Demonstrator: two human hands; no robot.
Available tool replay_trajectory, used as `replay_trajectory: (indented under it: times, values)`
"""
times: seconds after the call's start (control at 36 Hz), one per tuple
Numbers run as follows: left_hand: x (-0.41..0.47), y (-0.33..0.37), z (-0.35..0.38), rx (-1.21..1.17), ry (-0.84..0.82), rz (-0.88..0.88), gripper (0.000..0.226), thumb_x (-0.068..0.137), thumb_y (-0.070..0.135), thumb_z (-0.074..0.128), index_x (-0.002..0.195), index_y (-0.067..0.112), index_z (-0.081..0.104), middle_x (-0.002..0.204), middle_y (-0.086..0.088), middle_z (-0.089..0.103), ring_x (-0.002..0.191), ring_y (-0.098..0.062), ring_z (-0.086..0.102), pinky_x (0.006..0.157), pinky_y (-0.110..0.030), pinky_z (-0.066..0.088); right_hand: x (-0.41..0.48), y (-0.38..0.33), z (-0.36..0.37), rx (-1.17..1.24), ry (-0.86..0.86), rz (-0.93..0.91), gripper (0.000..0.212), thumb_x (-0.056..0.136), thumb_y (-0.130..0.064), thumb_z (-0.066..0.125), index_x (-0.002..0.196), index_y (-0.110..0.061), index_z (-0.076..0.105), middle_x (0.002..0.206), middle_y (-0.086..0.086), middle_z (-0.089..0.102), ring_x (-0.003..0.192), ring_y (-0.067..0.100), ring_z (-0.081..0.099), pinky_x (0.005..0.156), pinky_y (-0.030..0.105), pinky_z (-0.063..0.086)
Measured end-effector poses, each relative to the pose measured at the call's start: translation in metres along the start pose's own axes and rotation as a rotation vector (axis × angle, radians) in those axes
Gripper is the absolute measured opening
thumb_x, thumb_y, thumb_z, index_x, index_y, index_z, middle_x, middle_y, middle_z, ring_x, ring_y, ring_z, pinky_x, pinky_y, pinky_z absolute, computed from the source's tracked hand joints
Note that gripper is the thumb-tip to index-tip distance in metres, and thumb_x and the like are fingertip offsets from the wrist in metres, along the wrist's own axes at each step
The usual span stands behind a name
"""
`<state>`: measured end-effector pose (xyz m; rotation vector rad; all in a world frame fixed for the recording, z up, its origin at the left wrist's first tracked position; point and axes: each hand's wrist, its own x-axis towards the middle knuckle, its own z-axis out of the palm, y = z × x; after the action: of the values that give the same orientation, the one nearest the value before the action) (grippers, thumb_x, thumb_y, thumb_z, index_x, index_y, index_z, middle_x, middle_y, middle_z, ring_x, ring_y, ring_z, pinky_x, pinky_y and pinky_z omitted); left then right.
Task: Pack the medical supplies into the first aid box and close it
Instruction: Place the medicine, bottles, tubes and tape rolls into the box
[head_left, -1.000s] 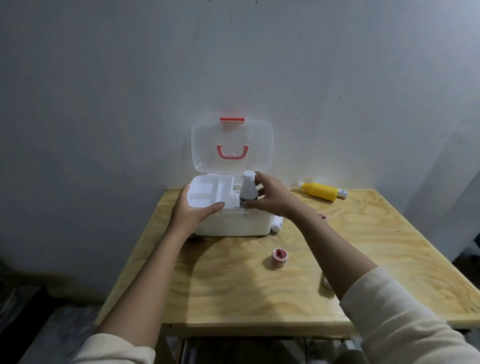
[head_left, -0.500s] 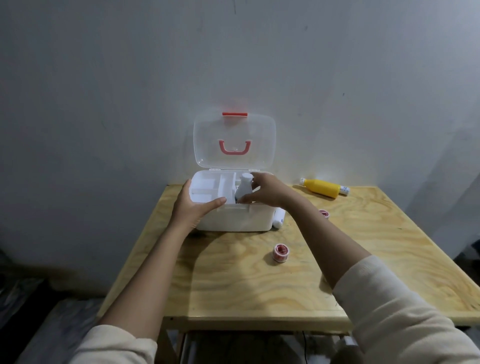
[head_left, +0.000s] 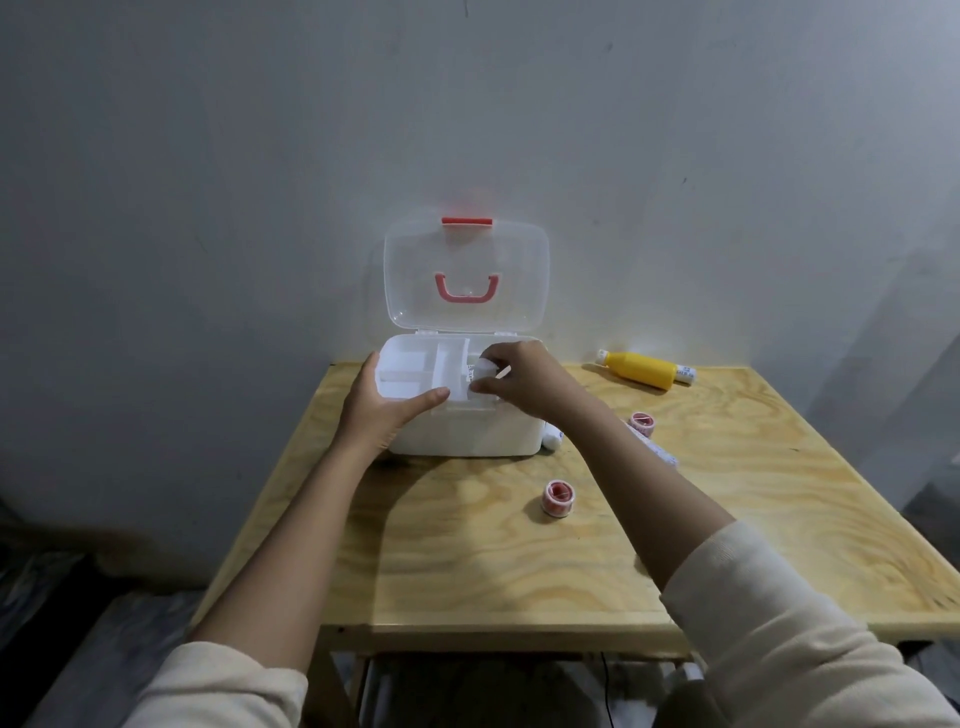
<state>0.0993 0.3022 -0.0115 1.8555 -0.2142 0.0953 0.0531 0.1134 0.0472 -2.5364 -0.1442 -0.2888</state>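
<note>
The white bottle (head_left: 482, 372) sits low in the first aid box's (head_left: 467, 439) right compartment, tipped over, its axis hidden by the right hand (head_left: 527, 376), whose fingers curl round it. The left hand (head_left: 382, 410) grips the box's front-left rim. A yellow bottle (head_left: 641, 368) lies right of the box.

White bottle (head_left: 482, 372) now lower, inside box (head_left: 467, 436).
</note>
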Motion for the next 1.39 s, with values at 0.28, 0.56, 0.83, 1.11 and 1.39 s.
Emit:
replay_trajectory:
  times: [0.28, 0.56, 0.83, 1.11, 1.39]
  values:
    - [-0.001, 0.001, 0.003, 0.003, 0.022, -0.001, 0.110, 0.045, 0.061, 0.081, 0.140, 0.022, 0.045, 0.138, -0.001, 0.054, 0.126, -0.022, 0.050, 0.100, -0.039, 0.047, 0.003, -0.003, 0.000, -0.104, 0.027, -0.025, 0.015, 0.082, -0.016, 0.065, 0.087, -0.003, 0.062, 0.088, 0.014, 0.064, 0.086, 0.029, 0.060, 0.072, 0.035, 0.047]
    - [-0.001, 0.005, -0.003, 0.023, -0.008, -0.028, 0.110, 0.038, 0.068, 0.084, 0.134, 0.026, 0.050, 0.130, 0.003, 0.060, 0.121, -0.021, 0.056, 0.099, -0.047, 0.051, -0.008, 0.006, 0.008, 0.058, 0.194, -0.016, 0.027, 0.080, -0.021, 0.069, 0.099, -0.002, 0.065, 0.094, 0.013, 0.069, 0.087, 0.024, 0.063, 0.080, 0.037, 0.053]
    - [0.008, 0.019, -0.008, 0.375, -0.097, 0.025, 0.121, 0.037, 0.081, 0.075, 0.141, 0.030, 0.043, 0.141, 0.003, 0.047, 0.131, -0.019, 0.044, 0.095, -0.031, 0.041, -0.013, 0.020, -0.001, 0.130, 0.261, -0.055, 0.029, 0.085, -0.022, 0.065, 0.108, -0.003, 0.065, 0.098, 0.011, 0.071, 0.086, 0.014, 0.064, 0.081, 0.020, 0.050]
    - [0.004, 0.031, -0.009, 0.575, -0.169, -0.060, 0.143, 0.031, 0.083, 0.069, 0.151, 0.019, 0.024, 0.153, -0.001, 0.027, 0.141, -0.021, 0.030, 0.107, -0.039, 0.035, 0.000, 0.101, -0.025, 0.144, 0.515, 0.251, 0.028, 0.086, -0.011, 0.056, 0.113, -0.005, 0.061, 0.115, 0.013, 0.065, 0.106, 0.026, 0.061, 0.087, 0.027, 0.043]
    - [0.003, 0.035, -0.006, 0.682, -0.169, -0.081, 0.141, 0.040, 0.082, 0.066, 0.154, 0.017, 0.016, 0.160, 0.002, 0.019, 0.145, -0.020, 0.026, 0.110, -0.041, 0.033, 0.028, 0.179, -0.024, -0.339, 0.143, 0.472, 0.050, 0.087, -0.018, 0.051, 0.134, -0.008, 0.039, 0.141, 0.015, 0.039, 0.137, 0.032, 0.027, 0.110, 0.048, 0.027]
